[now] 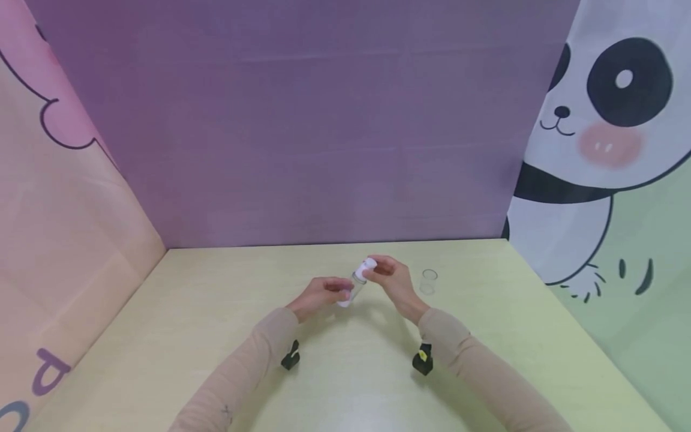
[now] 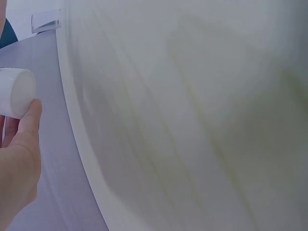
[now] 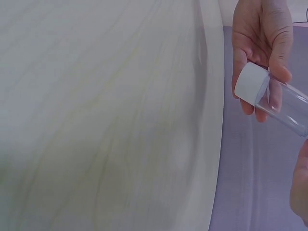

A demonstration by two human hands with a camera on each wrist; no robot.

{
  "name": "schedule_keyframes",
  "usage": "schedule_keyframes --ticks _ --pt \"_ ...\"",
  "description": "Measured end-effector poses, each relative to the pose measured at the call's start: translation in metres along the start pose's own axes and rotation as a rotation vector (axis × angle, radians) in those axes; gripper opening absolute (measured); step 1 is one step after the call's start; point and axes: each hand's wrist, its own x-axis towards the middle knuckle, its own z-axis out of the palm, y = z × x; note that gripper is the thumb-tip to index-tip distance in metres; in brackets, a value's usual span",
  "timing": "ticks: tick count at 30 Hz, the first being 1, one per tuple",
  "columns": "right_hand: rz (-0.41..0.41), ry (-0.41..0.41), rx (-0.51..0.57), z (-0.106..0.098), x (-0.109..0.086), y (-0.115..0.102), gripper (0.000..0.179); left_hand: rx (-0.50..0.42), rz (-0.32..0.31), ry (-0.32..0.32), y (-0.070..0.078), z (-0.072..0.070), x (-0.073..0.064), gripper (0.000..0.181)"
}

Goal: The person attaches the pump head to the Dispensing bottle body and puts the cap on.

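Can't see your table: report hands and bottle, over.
Left hand holds bottle near white base; right hand holds white top. Bottle tilted. Clear cylinder stands to right, seemingly not obstructing.

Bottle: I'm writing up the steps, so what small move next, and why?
Probably a gentle twist of the white top, to check it's seated: the right hand pinches it while the left hand holds the bottle.

A creased purple backdrop (image 1: 302, 132) rises behind the pale yellow worktop (image 1: 183, 312), flanked by a pink-toned wall hanging (image 1: 70, 228) and a panda-printed one (image 1: 572, 174).
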Motion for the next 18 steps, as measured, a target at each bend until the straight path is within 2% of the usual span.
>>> schedule_keyframes --ticks 18 --pt "0.010 0.025 -0.018 -0.0009 -0.0012 0.0036 0.042 0.033 0.000 0.002 -0.0001 0.0019 -0.0006 0.038"
